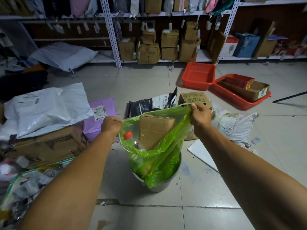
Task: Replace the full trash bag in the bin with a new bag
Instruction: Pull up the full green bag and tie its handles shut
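Note:
A translucent green trash bag (pixel 163 161) stands in a small grey bin (pixel 159 185) on the tiled floor, its upper part pulled up above the rim. Inside the bag are a folded cardboard box (pixel 155 128) and a clear plastic bottle with a red cap (pixel 127 134). My left hand (pixel 111 126) grips the bag's left edge. My right hand (pixel 200 115) grips the right edge, held higher. The bag's mouth is stretched wide between both hands.
Parcels lie around the bin: white and purple mailers (pixel 49 108) and a cardboard box (pixel 48 146) to the left, a black pouch (pixel 152 103) and a "Fruits" box (pixel 195 98) behind. Red baskets (pixel 198 76) sit at the back right. A white board (pixel 203 153) lies right of the bin. Shelves (pixel 113 39) line the wall.

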Demonstrator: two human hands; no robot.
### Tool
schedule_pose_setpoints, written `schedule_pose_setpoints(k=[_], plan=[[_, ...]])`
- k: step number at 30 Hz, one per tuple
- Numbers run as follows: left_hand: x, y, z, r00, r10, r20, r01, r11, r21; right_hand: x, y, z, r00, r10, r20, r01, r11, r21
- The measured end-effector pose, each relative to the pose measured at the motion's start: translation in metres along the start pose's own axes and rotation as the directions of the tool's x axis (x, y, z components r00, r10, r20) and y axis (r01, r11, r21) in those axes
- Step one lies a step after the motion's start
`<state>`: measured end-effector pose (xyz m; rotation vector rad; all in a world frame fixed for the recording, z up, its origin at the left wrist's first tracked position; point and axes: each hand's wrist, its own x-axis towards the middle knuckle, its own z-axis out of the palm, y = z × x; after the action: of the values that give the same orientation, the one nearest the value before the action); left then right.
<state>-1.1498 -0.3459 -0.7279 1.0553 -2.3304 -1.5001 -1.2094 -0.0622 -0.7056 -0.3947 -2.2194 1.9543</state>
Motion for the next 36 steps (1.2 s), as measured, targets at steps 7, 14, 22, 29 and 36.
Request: schedule_pose_setpoints(k=[7,14,22,29,36], plan=[[-0.015,0.003,-0.028,0.963,-0.088,0.256,0.102,0.994,-0.042,-0.019,-0.013,-0.003,0.981,0.116,0.156,-0.122,0.992,0.030],[-0.041,0.013,-0.049,0.920,-0.217,0.328,0.110,0.942,0.317,-0.044,-0.027,-0.011,0.955,0.166,0.245,-0.166,0.986,-0.021],[-0.071,0.020,-0.058,0.890,-0.260,0.374,0.133,0.933,0.334,-0.056,-0.038,-0.022,0.974,0.150,0.171,-0.119,0.977,-0.180],[-0.078,0.016,-0.057,0.853,-0.246,0.461,0.257,0.966,0.039,-0.054,-0.038,-0.020,0.971,0.097,0.221,0.000,0.917,-0.399],[-0.073,0.013,-0.068,0.894,-0.251,0.372,0.163,0.954,0.252,-0.051,-0.035,-0.018,0.976,0.080,0.205,0.050,0.827,-0.560]])
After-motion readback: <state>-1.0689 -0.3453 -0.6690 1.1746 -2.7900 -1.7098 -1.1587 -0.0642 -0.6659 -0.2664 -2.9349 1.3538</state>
